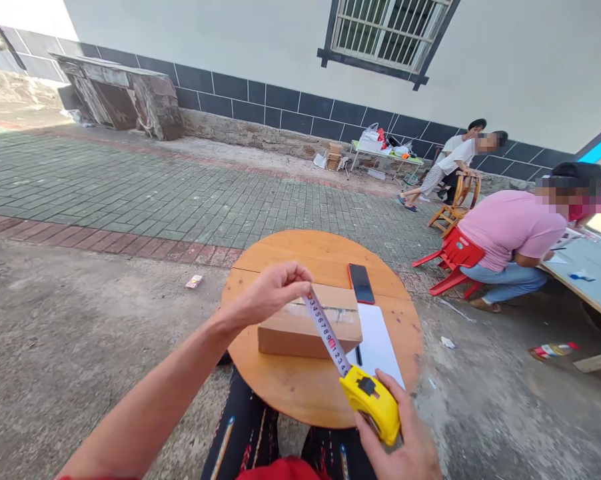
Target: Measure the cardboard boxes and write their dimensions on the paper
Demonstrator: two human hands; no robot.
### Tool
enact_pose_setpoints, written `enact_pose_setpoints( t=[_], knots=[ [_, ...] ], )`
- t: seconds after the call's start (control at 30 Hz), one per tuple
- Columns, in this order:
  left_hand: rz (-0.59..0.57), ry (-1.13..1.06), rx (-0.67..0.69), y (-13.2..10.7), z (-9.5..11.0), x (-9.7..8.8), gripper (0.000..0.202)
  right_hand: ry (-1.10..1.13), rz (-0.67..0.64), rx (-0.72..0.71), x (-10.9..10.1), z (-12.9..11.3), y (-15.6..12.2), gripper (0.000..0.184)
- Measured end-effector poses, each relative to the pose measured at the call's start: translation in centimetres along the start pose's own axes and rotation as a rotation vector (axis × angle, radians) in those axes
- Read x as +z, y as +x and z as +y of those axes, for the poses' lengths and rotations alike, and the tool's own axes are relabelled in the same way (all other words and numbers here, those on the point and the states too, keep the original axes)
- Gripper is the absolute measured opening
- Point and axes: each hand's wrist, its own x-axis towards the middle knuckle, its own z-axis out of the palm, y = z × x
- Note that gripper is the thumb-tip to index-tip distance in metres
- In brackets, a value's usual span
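Observation:
My right hand (403, 433) is wrapped round the yellow case of a tape measure (373, 403). Between thumb and fingers, my left hand (280, 287) pinches the free end of its white blade, which is pulled out a short way and slants over a cardboard box (293, 337). The closed box, with clear tape across its top, rests on a round wooden table (290, 393). Under and beside its right side lies a white sheet of paper (383, 340), with a dark pen (358, 355) near the box's corner. A phone with a red edge (362, 283) lies behind the paper.
To the right, a person in a pink shirt (515, 217) sits on a red plastic chair (458, 257) at a long table (590, 260). Two people stand by a wooden chair (463, 197) farther back. A bottle (553, 351) lies on the ground at right.

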Motion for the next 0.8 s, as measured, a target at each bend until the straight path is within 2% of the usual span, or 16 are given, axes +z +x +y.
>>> enact_pose_setpoints(
  t=[0.1,0.2,0.27,0.33,0.43,0.5,0.6,0.7,0.8],
  knots=[
    [0.097,-0.066,-0.121,-6.5,-2.3,1.3,0.023,0.095,-0.064,-0.073,0.5,1.9,-0.8,0.032],
    [0.223,-0.039,-0.239,-12.0,-7.0,3.9,0.029,0.144,-0.124,-0.156,1.6,3.0,-1.4,0.029],
    [0.291,-0.019,-0.297,-14.6,-10.0,5.6,0.027,0.103,-0.161,-0.165,2.4,3.3,-1.5,0.033],
    [0.395,0.04,-0.283,-16.0,-12.1,6.9,0.026,0.048,-0.215,-0.139,3.2,3.5,-1.5,0.038],
    [0.495,0.124,-0.268,-16.3,-13.3,7.8,0.026,0.024,-0.317,-0.069,4.3,4.0,-1.0,0.043],
    [0.485,0.133,-0.282,-15.6,-13.4,7.7,0.026,0.048,-0.368,-0.063,4.9,4.4,-0.3,0.042],
    [0.43,0.093,-0.29,-14.0,-13.2,7.3,0.027,0.094,-0.433,-0.128,5.3,4.9,1.3,0.038],
    [0.412,0.068,-0.313,-12.8,-12.2,7.1,0.03,0.11,-0.496,-0.169,4.7,4.5,3.0,0.037],
    [0.435,0.072,-0.37,-12.2,-10.0,6.8,0.031,0.147,-0.532,-0.152,3.2,3.2,4.4,0.039]
  ],
)
